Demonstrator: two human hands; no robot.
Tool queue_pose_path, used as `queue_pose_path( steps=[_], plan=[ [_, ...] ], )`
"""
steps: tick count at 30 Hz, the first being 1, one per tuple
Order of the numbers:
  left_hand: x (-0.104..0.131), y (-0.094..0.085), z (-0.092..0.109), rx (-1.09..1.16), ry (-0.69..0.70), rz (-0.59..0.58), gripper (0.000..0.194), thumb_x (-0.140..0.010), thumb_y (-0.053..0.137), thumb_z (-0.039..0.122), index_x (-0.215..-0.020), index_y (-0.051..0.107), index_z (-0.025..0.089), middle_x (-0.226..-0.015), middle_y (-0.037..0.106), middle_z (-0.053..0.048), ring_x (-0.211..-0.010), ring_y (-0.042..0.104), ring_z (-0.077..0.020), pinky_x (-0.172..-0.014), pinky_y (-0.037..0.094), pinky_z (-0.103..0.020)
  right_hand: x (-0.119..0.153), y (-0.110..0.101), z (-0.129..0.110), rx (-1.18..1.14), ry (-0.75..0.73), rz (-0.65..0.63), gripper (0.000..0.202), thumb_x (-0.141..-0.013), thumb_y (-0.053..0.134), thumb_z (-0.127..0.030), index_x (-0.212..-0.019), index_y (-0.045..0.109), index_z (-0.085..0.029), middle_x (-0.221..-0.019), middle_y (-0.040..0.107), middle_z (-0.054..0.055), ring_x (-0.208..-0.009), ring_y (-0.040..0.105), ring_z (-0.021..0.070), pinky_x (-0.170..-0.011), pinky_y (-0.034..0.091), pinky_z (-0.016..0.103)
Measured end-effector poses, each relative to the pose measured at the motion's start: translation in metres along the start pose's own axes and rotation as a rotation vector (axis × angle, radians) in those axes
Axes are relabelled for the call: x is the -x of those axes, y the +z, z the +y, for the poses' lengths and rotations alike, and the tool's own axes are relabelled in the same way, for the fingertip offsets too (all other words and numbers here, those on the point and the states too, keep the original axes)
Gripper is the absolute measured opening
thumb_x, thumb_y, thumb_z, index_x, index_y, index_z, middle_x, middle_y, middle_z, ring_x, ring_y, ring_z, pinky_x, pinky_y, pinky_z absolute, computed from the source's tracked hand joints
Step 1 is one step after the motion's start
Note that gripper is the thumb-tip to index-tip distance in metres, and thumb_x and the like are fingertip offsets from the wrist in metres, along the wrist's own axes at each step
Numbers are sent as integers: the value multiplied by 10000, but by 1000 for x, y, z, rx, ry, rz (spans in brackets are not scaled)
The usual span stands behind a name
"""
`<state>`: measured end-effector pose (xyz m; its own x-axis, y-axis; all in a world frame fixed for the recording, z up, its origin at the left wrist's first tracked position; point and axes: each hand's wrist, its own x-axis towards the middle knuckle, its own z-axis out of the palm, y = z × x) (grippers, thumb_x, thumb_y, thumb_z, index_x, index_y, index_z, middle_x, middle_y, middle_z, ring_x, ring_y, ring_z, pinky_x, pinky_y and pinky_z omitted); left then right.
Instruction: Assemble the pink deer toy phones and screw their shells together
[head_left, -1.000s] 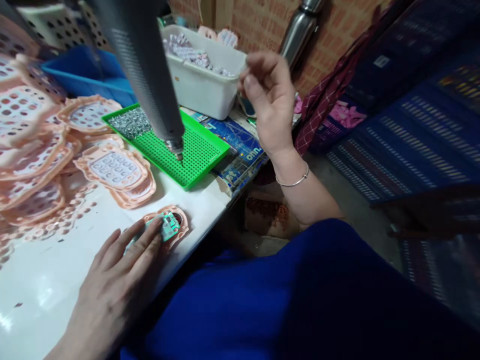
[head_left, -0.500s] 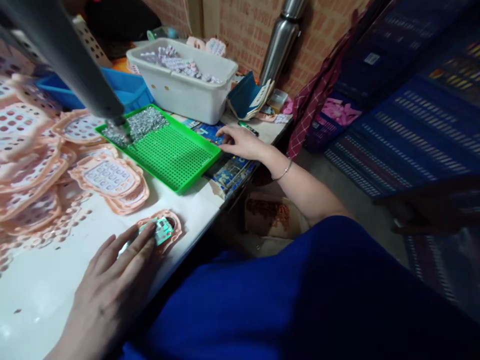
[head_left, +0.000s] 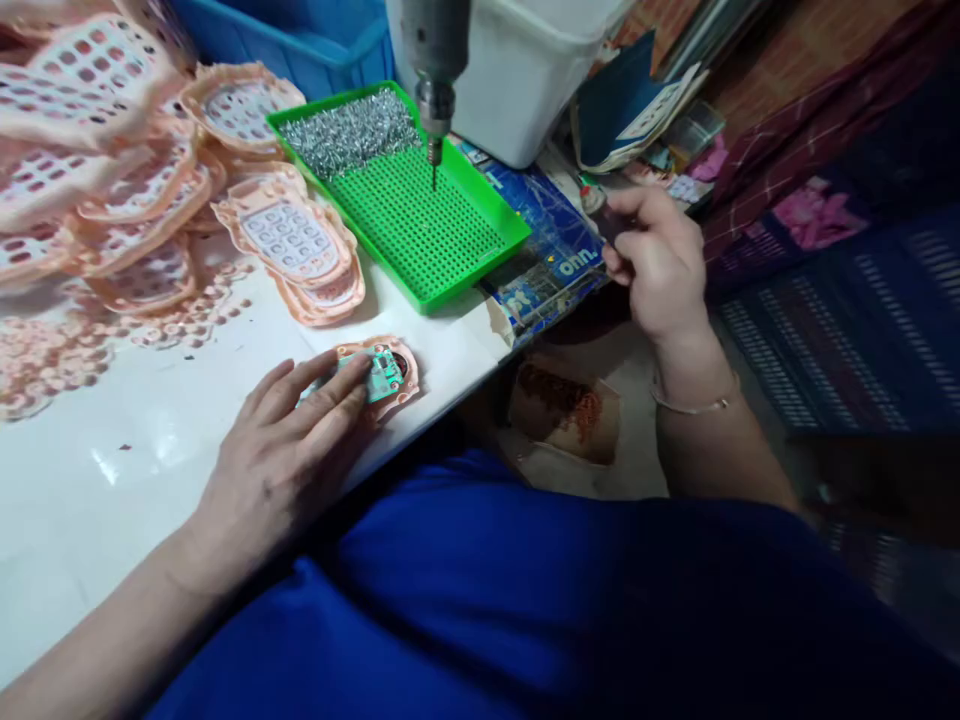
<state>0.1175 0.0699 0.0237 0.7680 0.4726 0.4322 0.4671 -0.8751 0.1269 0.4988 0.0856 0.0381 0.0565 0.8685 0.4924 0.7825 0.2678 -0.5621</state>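
My left hand point(head_left: 289, 440) lies over a peach plastic casing point(head_left: 410, 366) on the white table, its fingertips pressing on a green circuit board point(head_left: 384, 380) inside. The thumb and the casing's near end are hidden under the hand. My right hand point(head_left: 660, 255), fingers curled, is closed on a dark pen-like tool point(head_left: 598, 200) with a green end, above the table's right edge. An electric screwdriver point(head_left: 436, 95) hangs bit-down over a green perforated tray point(head_left: 439, 282). Many small silver screws point(head_left: 352, 130) are heaped at the tray's far left end.
Stacked peach casings point(head_left: 292, 235) and small peach parts point(head_left: 52, 365) spread over the left side. A blue bin point(head_left: 292, 45) and a white tub point(head_left: 517, 85) stand behind the tray. A worn booklet point(head_left: 622, 110) lies at the right. Below the edge sits an open box point(head_left: 566, 415).
My right hand has drawn back from beside the tray and closed on the dark tool. My left hand stays on the casing. The view has shifted, and the screwdriver appears farther right.
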Motion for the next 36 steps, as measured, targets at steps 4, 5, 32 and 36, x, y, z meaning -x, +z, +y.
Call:
queue_pose_path(
  steps=[4,5,32,36],
  plan=[
    [0,0,0,12,-7,9,284,-919,640,141,-1199,595,123,-1258,710,-213,-1221,643,-362,-950,565,-542,33,5,-66,-83,-285,-182,181,-978,545,-204,-1039,705,-144,-866,719,43,-756,663,116,-694,554,240],
    [1,0,-1,13,-3,9,284,-915,645,137,-1194,595,118,-1256,709,-219,-1223,642,-365,-953,565,-545,40,9,-78,-40,-400,-212,159,-969,575,-197,-1049,704,-147,-850,720,35,-741,662,107,-674,551,221],
    [3,3,-1,27,-32,-3,254,-932,639,160,-1183,604,147,-1316,690,-176,-1280,612,-333,-993,555,-527,56,41,-109,255,-923,-62,172,-1003,496,-119,-982,666,-117,-742,632,31,-633,498,118,-530,390,256],
    [3,2,-2,20,-17,-4,243,-948,603,151,-1190,593,144,-1303,694,-184,-1272,615,-354,-969,566,-550,52,33,-132,320,-889,-206,204,-990,504,-112,-923,696,-100,-769,645,52,-666,507,141,-546,395,283]
  ],
)
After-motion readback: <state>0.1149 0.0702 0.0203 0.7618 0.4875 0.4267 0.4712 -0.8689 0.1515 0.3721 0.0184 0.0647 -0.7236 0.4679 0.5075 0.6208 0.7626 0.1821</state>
